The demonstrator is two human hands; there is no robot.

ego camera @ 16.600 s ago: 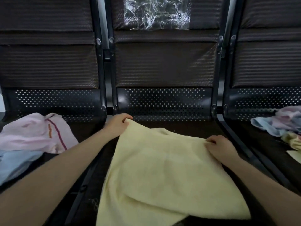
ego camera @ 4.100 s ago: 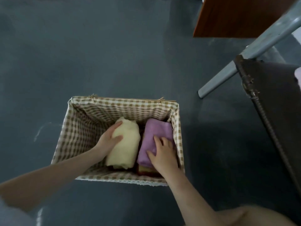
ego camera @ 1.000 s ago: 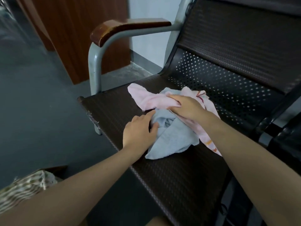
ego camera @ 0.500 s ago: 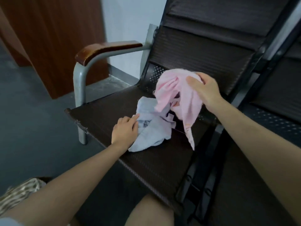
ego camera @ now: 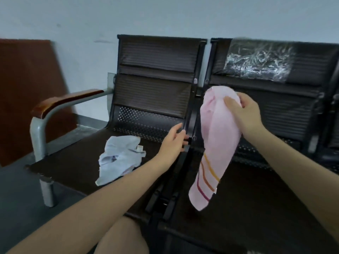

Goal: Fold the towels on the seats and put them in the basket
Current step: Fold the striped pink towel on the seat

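Above the middle seat (ego camera: pixel 256 189) of the bench, our right hand (ego camera: pixel 245 114) grips the top of a pink towel (ego camera: pixel 218 140), fingers (ego camera: pixel 231 105) curled into the cloth, and the towel hangs down with its striped end clear of the seat. Left of that seat, our left hand (ego camera: pixel 173 142) floats empty, fingers (ego camera: pixel 180 133) loosely apart. Further left of the middle seat, on the end seat (ego camera: pixel 77 162), a crumpled pale blue towel (ego camera: pixel 121 156) lies. Beyond it stands a wooden armrest (ego camera: pixel 62 101).
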